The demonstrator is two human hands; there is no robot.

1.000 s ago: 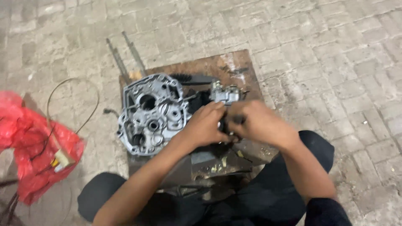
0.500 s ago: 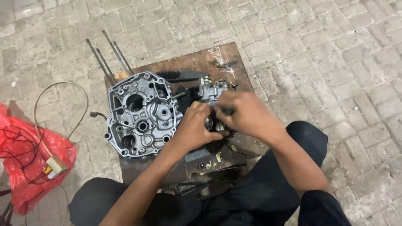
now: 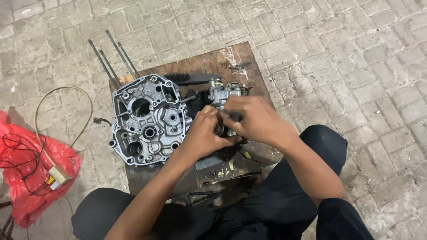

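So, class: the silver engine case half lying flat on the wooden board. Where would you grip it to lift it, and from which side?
Probably the engine case by its outer rim, from its left edge. It lies flat with that edge overhanging the wooden board, so fingers can hook under. Both hands, left hand and right hand, crowd its right side.

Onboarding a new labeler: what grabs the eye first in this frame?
First, the big silver engine casing lying flat on the left of the wooden board. Next, the left hand and right hand, closed together over a small metal part at the board's middle; how they grip it is hidden. Last, the red plastic bag with wires on the paving at far left.
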